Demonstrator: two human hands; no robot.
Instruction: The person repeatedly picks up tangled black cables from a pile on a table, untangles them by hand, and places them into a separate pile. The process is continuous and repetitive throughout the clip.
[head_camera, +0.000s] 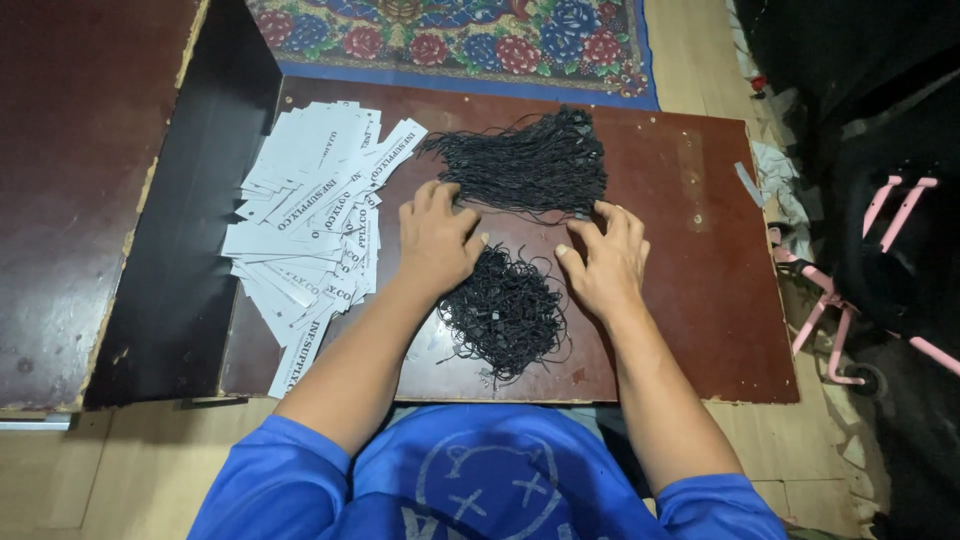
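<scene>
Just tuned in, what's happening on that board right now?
A person in a blue shirt sits over a dark red board. The left hand and right hand rest palm down on either side of a tangled pile of black strings. A neater bundle of black strings lies just beyond the fingers. A fanned heap of white paper tags sits left of the left hand.

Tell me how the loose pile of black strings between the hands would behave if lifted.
The near pile of black strings looks thin and tangled, so it would probably sag limply and come up in clumps. Strands stray at its edges, so some would likely trail or drop onto the brown board. It seems light.
</scene>
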